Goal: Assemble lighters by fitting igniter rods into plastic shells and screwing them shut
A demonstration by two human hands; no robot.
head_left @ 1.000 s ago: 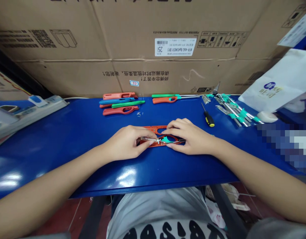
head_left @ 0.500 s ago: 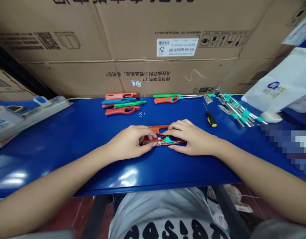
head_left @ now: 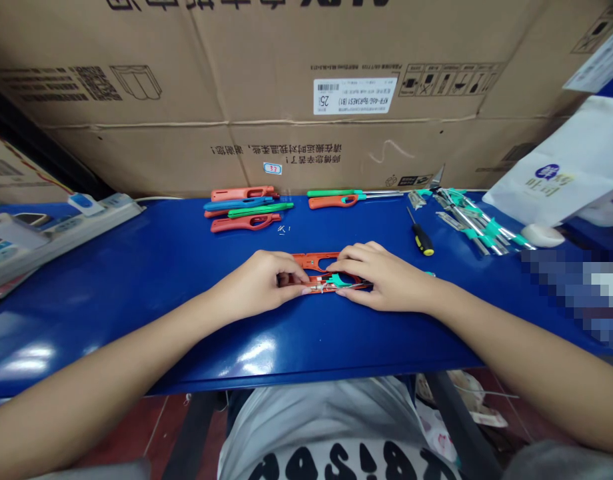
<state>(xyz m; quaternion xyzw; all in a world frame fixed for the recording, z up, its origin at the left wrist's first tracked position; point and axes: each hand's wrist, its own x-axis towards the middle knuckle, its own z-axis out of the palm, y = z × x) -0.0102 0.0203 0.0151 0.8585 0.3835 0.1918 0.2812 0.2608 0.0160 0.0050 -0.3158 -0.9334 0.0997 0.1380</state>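
Note:
An opened orange lighter casing (head_left: 316,283) lies on the blue table in front of me, its inside facing up. A teal trigger (head_left: 339,280) and thin wires or small metal parts show in it. My left hand (head_left: 264,280) pinches the left end of this half with thumb and fingertips. Around its right end close the thumb and fingers of my right hand (head_left: 381,277), covering part of it. Just behind lies a second orange casing half (head_left: 311,261), close to the fingertips of both hands.
Red, blue and green lighter casings (head_left: 246,223) lie at the back left. Two long lighters (head_left: 334,200) rest at the back middle. A screwdriver (head_left: 423,240) and several metal tubes with teal parts (head_left: 479,223) are to the right. A large cardboard box (head_left: 266,100) stands behind; a power strip (head_left: 111,210) lies left.
My left hand has shifted slightly to the left along the casing, its fingertips drawing closer together. My right hand stays nearly in place.

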